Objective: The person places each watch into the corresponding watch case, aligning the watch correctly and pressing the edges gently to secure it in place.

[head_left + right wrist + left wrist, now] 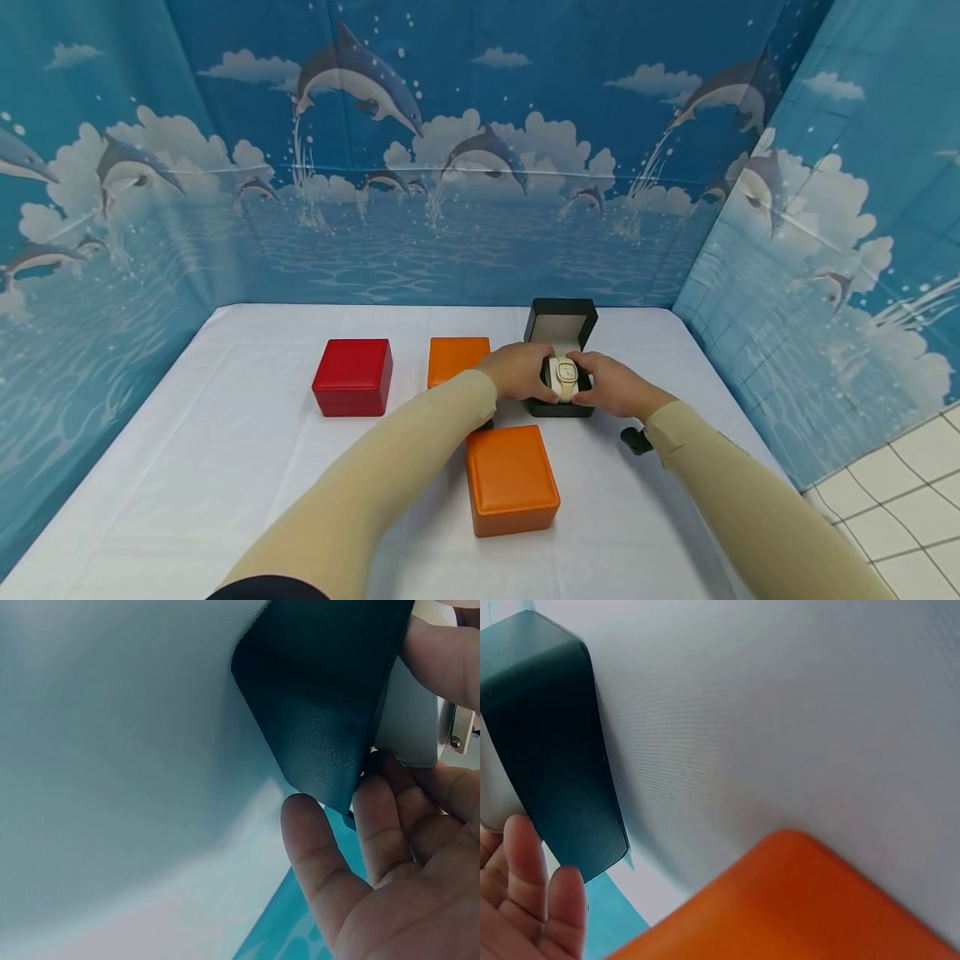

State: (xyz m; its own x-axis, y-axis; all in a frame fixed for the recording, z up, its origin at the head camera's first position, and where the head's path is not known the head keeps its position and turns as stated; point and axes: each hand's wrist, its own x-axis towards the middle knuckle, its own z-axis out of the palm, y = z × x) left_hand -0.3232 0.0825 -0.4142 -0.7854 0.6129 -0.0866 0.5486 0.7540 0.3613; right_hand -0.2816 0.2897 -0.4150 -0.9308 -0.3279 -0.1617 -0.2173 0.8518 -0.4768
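Observation:
A black watch box stands with its lid raised at the right back of the table. In it sits a gold-coloured wristwatch around a white cushion. My left hand holds the cushioned watch from the left, thumb and fingers at its edge. From the other side my right hand grips it too, and the right wrist view shows its thumb and fingers around the cushion. In the left wrist view only some fingertips show, close to the box's dark side; the rest of that grip is hidden.
One orange box lies behind my left forearm, partly covered by it. Another orange box is nearer, between both arms. A red box stands to the left. A dolphin-print curtain borders the white-covered table.

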